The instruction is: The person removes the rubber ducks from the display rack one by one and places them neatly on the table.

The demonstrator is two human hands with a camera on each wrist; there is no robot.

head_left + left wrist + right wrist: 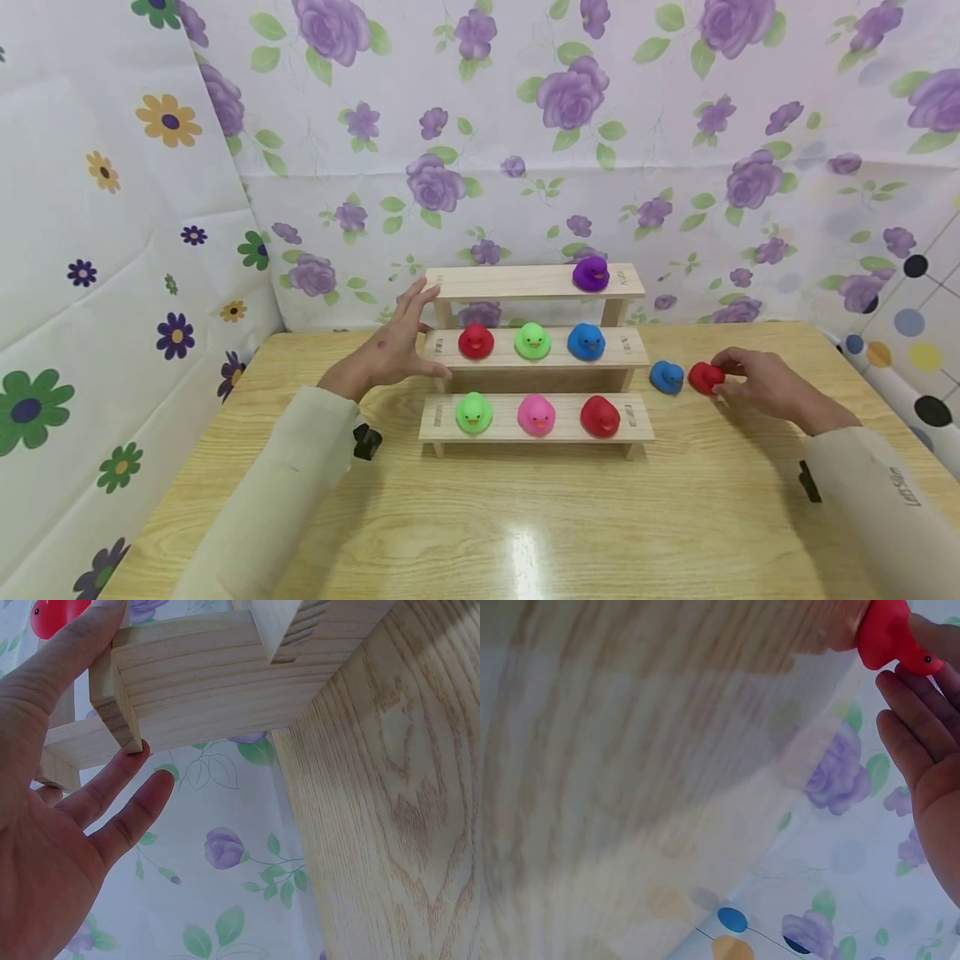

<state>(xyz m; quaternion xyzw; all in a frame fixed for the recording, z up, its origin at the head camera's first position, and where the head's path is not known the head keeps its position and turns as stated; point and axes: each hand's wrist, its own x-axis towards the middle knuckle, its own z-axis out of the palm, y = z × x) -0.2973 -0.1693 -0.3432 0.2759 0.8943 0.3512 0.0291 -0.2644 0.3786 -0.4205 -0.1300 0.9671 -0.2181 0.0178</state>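
A three-tier wooden stand holds several rubber ducks. On its left end is my left hand, fingers spread at the upper tiers and thumb at the middle board; in the left wrist view the thumb and a fingertip bracket a wooden piece. To the right of the stand, my right hand pinches a red rubber duck at the table surface. Its thumb and fingers lie around the duck's head in the right wrist view. A blue duck lies just left of it.
A purple duck sits on the top tier's right. Red, green and blue ducks occupy the middle tier; green, pink and red ones the bottom. Flowered cloth hangs behind the wood-grain table.
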